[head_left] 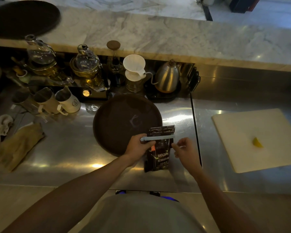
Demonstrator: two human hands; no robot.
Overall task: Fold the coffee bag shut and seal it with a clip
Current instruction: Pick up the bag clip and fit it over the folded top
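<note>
A black coffee bag (160, 157) with white lettering lies on the steel counter, its top end over the rim of a round dark tray. A long pale grey clip (158, 138) sits across the bag just below its top strip (161, 130). My left hand (138, 145) grips the clip's left end together with the bag's left edge. My right hand (186, 151) is at the bag's right edge below the clip's right end, thumb and fingers pinched at the bag's side.
The round dark tray (118, 125) lies behind the bag. Metal pitchers (64, 101), glass teapots, a white dripper (134, 68) and a steel kettle (168, 78) line the back. A white cutting board (259, 138) with a lemon wedge is right. Cloths (15, 145) lie left.
</note>
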